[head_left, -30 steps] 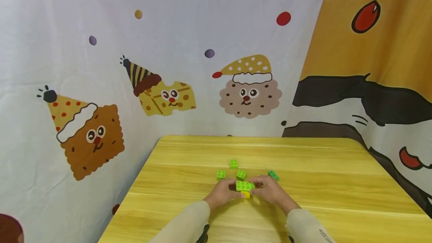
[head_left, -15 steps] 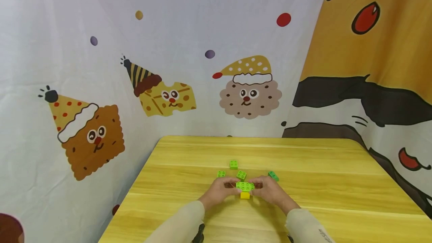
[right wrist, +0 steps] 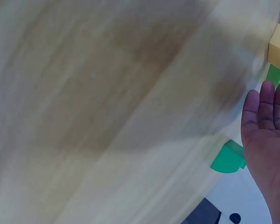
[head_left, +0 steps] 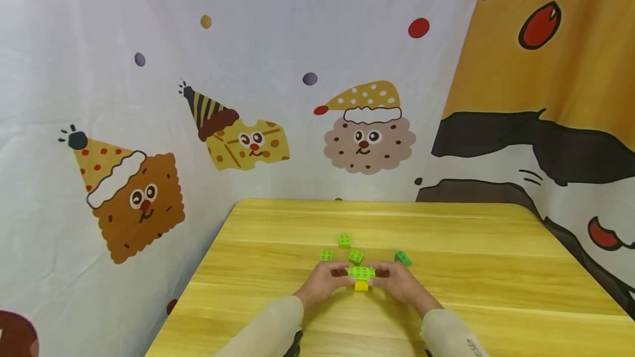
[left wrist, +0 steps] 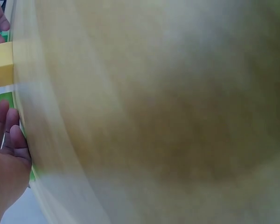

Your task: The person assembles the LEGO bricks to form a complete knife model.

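Note:
On the table in the head view, a lime-green toy building brick [head_left: 361, 272] with several studs sits on top of a yellow brick [head_left: 361, 286]. My left hand [head_left: 321, 282] pinches the green brick's left end between thumb and fingers, and my right hand [head_left: 398, 282] pinches its right end. Below the fingertips, the yellow brick's front face shows. In the left wrist view the yellow brick [left wrist: 1, 65] lies past the left hand [left wrist: 7, 163]. From the right wrist, green [right wrist: 275, 74] peeks out behind the right hand's fingers [right wrist: 266, 105]; the grip itself is partly hidden.
Behind the hands lie loose lime-green bricks: one at the left [head_left: 326, 256], one farther back [head_left: 344, 242], one in the middle [head_left: 355, 257]. A darker green brick [head_left: 403, 258] lies beyond the right hand. A printed curtain [head_left: 278, 32] hangs behind the wooden table [head_left: 471, 247].
My left hand has shifted slightly left, its thumb moving from the yellow brick up to the green brick's left end. The stack now faces me more squarely. The loose bricks stay put.

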`<control>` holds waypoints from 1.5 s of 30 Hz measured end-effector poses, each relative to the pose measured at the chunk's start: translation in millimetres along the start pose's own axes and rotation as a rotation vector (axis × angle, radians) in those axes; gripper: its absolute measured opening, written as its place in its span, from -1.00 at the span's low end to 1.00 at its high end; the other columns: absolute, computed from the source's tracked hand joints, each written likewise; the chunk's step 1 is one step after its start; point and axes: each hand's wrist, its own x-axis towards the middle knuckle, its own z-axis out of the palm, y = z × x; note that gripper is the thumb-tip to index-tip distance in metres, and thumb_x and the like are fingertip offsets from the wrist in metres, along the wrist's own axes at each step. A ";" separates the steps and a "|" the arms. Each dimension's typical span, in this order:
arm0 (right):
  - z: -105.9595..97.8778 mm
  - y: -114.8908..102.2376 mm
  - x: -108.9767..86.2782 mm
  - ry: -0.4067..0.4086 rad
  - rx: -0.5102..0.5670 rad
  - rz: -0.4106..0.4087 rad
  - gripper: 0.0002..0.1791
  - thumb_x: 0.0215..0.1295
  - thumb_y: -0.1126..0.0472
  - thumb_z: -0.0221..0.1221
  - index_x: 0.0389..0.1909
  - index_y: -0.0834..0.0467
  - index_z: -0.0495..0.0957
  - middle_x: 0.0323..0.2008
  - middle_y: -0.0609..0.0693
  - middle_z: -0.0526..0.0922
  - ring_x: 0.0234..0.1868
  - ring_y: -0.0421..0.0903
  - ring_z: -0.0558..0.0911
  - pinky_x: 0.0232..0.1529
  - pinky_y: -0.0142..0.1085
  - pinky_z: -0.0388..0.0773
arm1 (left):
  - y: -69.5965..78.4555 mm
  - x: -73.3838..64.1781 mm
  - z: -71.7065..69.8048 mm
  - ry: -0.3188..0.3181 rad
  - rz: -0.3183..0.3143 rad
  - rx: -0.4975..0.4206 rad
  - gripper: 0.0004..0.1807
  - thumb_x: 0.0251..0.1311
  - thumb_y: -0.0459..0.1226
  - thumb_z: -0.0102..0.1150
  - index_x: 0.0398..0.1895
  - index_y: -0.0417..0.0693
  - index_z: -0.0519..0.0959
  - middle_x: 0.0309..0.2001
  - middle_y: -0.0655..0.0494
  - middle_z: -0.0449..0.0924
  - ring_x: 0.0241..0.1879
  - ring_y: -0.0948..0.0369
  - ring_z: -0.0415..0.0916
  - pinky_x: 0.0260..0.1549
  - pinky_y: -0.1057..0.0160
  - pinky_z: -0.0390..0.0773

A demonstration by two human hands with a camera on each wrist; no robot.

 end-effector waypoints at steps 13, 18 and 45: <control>13.9 7.5 -8.9 0.129 0.133 0.110 -0.51 0.22 0.12 0.38 0.16 0.17 0.59 -0.13 0.00 0.60 -0.07 -0.04 0.55 -0.01 -0.06 0.53 | 11.3 -1.2 -0.8 -0.019 -0.012 0.029 -0.68 0.25 -0.27 0.33 0.07 -0.07 0.66 -0.24 0.09 0.59 -0.22 0.14 0.49 -0.29 0.29 0.51; 14.3 11.3 -7.6 0.140 0.168 0.122 -0.46 0.19 0.12 0.40 0.17 0.21 0.57 -0.13 0.01 0.61 -0.07 -0.04 0.56 -0.01 -0.08 0.55 | 1.9 4.3 -0.7 -0.021 -0.012 0.027 -0.70 0.23 -0.23 0.36 0.03 0.02 0.68 -0.24 0.13 0.60 -0.21 0.16 0.51 -0.29 0.27 0.52; 17.2 15.9 -12.0 0.155 0.252 0.124 -0.37 0.16 0.10 0.43 0.21 0.29 0.53 -0.07 0.05 0.60 -0.04 -0.03 0.54 -0.01 -0.12 0.54 | -26.9 11.3 -70.0 0.075 -0.049 0.108 -0.37 0.21 -0.17 0.38 0.30 -0.22 0.45 0.16 -0.18 0.45 0.15 -0.10 0.38 0.10 -0.16 0.41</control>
